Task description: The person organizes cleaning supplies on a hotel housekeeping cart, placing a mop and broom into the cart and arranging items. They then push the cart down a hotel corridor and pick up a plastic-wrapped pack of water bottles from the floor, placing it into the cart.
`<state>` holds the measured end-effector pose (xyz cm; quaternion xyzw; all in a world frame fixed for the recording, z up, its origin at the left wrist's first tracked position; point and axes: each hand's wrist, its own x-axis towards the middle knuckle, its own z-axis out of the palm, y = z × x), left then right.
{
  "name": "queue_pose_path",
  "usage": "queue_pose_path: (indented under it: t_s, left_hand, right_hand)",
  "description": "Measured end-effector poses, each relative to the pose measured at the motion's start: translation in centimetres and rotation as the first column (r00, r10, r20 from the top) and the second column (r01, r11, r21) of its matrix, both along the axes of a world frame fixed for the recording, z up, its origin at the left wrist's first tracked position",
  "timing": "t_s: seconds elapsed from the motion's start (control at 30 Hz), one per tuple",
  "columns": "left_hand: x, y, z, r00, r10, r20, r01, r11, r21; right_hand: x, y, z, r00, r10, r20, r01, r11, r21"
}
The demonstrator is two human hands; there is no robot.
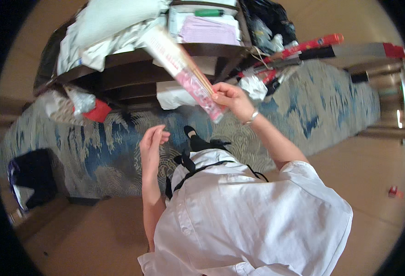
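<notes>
My right hand (232,100) grips the near end of a long flat packet (183,74), partly pink and partly white, with printing on it. Thin tan sticks show along one side of the packet, which is blurred and slants up towards the cart. My left hand (152,141) hangs over the carpet with its fingers loosely curled and nothing visible in it. Beyond the packet is a dark cart (202,50). On its top lie white linens (119,26) and a compartment with a stack of lilac paper items (207,30) and a green object (209,13).
Black bags (271,20) and long red and grey handles (309,45) stick out at the cart's right end. A red item (98,111) hangs at its left. White cloth (174,96) protrudes from a lower shelf. A dark bin-like object (36,177) stands at the left.
</notes>
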<state>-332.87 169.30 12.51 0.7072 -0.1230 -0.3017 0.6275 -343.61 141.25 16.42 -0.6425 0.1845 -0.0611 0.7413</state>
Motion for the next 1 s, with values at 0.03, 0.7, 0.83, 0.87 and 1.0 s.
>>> queue_pose_path:
  t_s: [0.03,0.7,0.83,0.87,1.0]
  left_hand:
    - [-0.3,0.8,-0.8,0.999,-0.011,-0.036,0.013,0.998,0.06]
    - [-3.9,-9.8,-9.7,0.968,-0.217,0.129,0.205,0.974,0.097]
    - [-8.6,-12.6,-9.2,0.926,-0.347,0.146,0.314,0.926,0.211]
    - [-9.5,-12.5,-9.4,0.927,-0.363,0.096,0.33,0.91,0.252]
    - [-11.3,-11.3,-12.8,0.964,-0.261,0.055,0.246,0.949,0.199]
  right_hand:
    - [-1.9,-1.2,0.8,0.993,0.043,-0.106,-0.051,0.995,-0.081]
    - [-19.9,-22.4,1.7,0.563,-0.722,-0.403,-0.285,0.288,-0.914]
    - [-19.0,-25.9,0.8,0.55,-0.706,-0.446,-0.282,0.345,-0.895]
    - [-19.0,-26.6,1.2,0.561,-0.701,-0.441,-0.261,0.356,-0.897]
    - [-19.5,-28.0,3.7,0.657,-0.635,-0.406,-0.109,0.453,-0.885]
